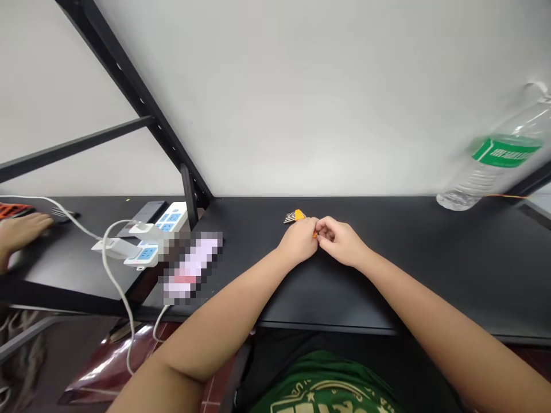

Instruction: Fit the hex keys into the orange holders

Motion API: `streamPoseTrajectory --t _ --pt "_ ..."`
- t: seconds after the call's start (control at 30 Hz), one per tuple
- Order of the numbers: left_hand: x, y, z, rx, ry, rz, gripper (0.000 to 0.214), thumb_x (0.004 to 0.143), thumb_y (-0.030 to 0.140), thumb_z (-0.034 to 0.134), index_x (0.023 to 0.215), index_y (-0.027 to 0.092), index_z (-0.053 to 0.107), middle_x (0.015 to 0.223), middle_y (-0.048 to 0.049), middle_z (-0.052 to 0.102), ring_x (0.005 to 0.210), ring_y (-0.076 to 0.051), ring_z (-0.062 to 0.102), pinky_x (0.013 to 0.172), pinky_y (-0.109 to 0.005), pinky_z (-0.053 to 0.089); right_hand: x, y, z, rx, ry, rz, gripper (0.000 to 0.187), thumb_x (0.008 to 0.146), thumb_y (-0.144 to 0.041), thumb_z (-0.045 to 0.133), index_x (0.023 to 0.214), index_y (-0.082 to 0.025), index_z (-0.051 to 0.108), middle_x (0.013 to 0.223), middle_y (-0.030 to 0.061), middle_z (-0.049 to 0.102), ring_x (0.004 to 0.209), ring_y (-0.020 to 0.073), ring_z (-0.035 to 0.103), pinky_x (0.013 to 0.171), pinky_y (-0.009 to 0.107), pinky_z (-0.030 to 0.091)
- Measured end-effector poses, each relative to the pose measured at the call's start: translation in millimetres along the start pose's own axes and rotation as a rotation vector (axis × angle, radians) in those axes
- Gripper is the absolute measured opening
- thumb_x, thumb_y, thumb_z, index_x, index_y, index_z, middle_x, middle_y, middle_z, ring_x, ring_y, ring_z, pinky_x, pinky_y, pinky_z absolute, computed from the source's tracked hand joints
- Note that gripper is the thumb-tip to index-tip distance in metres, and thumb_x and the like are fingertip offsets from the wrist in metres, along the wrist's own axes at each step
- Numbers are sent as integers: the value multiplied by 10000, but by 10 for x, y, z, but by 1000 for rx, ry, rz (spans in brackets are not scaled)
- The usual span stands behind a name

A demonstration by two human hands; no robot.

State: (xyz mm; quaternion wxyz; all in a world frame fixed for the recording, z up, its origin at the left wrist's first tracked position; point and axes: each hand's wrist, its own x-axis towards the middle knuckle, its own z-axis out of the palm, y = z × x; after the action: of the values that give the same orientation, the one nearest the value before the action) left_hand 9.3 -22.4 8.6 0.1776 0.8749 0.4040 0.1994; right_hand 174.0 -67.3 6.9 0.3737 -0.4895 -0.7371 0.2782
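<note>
My left hand [298, 241] is closed around an orange holder [299, 214], whose far end sticks out past the hand. A row of several thin metal rods [290, 218] points left from that end; their exact kind is too small to tell. My right hand [342, 240] meets the left one, its thumb and fingers curled into a pinch. Between the two hands shows a small orange bit [315, 234], and the right fingertips touch it. Whether it belongs to the same holder is hidden by the fingers. Both hands are just above the black tabletop [413, 264].
A blurred-out phone [193, 267] lies left of my arms. Beside it are a white power strip [174, 221] with plugged-in chargers and a white cable [112, 272]. A clear bottle [486, 166] stands right. Black shelf framing [142, 103] separates another person's hand [26, 229] at far left.
</note>
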Motion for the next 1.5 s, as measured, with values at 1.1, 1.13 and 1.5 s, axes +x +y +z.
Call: streamPoseTrajectory --t 1.1,1.13,1.5 --pt "-44 -116 -109 66 124 109 537 882 313 635 1393 194 524 1280 -109 682 1203 -296 602 1048 -462 484 108 466 -380 -299 -24 -9 271 872 -433 686 1072 -256 734 1007 52 716 868 212 652 809 349 515" --pt "-34 -167 -161 98 154 90 489 888 298 623 1363 202 553 1289 -107 679 1233 -298 580 1061 -465 470 115 537 -427 -316 -2 -1 288 873 -435 686 1094 -254 723 1039 57 712 892 218 652 830 359 518" --pt "224 -662 -184 171 11 -221 650 898 395 615 1500 202 461 1399 -130 640 1355 -364 501 1112 -575 394 186 808 -532 -514 276 154 286 856 -331 648 1117 -229 707 1295 134 633 1189 347 578 983 509 478"
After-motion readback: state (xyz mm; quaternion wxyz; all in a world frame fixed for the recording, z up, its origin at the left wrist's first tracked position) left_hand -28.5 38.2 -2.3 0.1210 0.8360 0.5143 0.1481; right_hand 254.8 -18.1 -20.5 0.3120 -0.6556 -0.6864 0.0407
